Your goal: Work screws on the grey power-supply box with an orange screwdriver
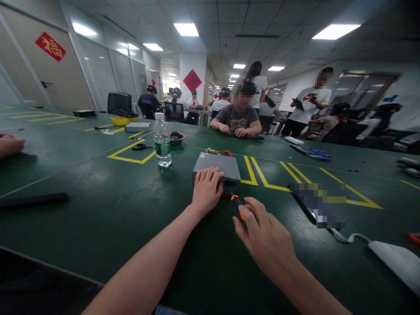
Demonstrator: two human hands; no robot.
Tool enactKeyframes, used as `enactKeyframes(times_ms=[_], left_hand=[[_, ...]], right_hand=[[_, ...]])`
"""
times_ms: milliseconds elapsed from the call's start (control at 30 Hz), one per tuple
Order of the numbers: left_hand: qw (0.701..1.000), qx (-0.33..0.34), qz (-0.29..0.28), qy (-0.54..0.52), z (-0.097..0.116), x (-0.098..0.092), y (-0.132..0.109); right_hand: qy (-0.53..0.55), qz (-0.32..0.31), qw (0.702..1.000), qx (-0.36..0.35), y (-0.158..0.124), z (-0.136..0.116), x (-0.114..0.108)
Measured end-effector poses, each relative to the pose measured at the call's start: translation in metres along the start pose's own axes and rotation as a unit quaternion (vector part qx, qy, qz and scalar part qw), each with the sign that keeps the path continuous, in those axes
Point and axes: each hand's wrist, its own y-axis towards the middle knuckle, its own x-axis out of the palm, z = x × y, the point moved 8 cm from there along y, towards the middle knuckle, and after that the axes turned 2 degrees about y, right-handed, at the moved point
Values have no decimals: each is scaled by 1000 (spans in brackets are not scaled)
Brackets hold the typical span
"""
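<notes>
A grey metal computer power supply (218, 165) lies on the green table, with its bundle of coloured wires (218, 152) at the far side. My left hand (207, 188) grips its near left part, fingers over the top and thumb down by the front face. Just right of the front face, my right hand (265, 232) has an orange and black screwdriver (235, 202) in its fingers. The thin tip points up and away toward the power supply, apparently apart from it. Part of the handle is hidden behind the fingers.
A water bottle (162, 142) and a metal bowl (176, 139) stand beyond, left. Rightward lie a phone (308, 203), its white cable (344, 238) and a white device (395, 262). Blue-handled pliers (315, 153) lie farther back. A person (241, 116) sits opposite; another person's hand (11, 144) is far left.
</notes>
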Motion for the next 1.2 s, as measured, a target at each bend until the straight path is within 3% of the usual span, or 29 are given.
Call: enactKeyframes(times_ms=[167,400,600,800,867,1033,1100,1200], left_hand=[[1000,0,4,-3,0,-1,0],[1000,-1,7,0,0,0,0],[1000,-3,14,-2,0,-1,0],[1000,2,9,1,0,-2,0],[1000,1,8,2,1,-2,0],[1000,-2,4,4,1,-2,0],[1000,-3,3,4,1,-1,0],[1000,-2,0,5,0,0,0]], right_hand=[[23,23,995,-93,2,-26,0],[28,21,999,25,8,11,0],[56,29,995,-76,0,-10,3],[57,40,998,11,7,9,-2],[75,37,996,4,5,7,-2],[93,36,990,-99,4,-15,1],[80,50,991,-96,7,-14,0],[90,46,994,-38,8,-2,3]])
